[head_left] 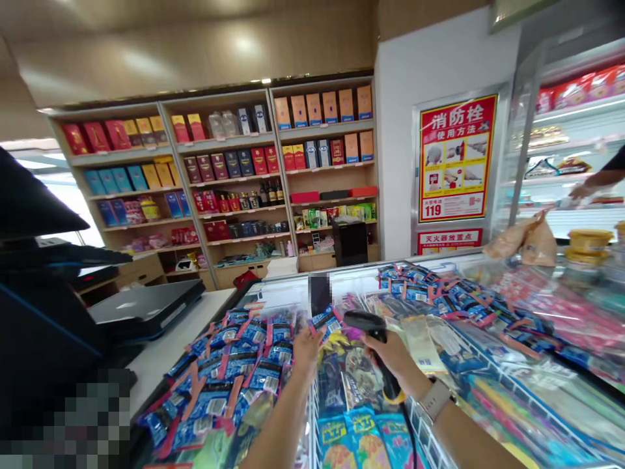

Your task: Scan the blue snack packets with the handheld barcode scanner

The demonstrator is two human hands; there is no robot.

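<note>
Pinched in the fingers of my left hand (306,350) is a small blue snack packet (328,320), raised above the freezer's glass top. My right hand (392,355) is wrapped round the grip of a black barcode scanner (364,320). The scanner's head points left, close to the packet, and its cord hangs down below. Many similar blue packets with pinkish-orange edges lie in a heap (234,355) to the left of my left hand. Another spread of these packets (442,294) lies on the glass to the right, beyond my right hand.
Under the glass, white wire baskets (508,378) hold bagged goods, including blue ice-cream bags (364,438). A black machine with a flat tray (149,305) stands at left. Brown paper bags (537,242) and yellow-lidded tubs (590,244) sit at right. Another person's hand (582,189) shows at far right.
</note>
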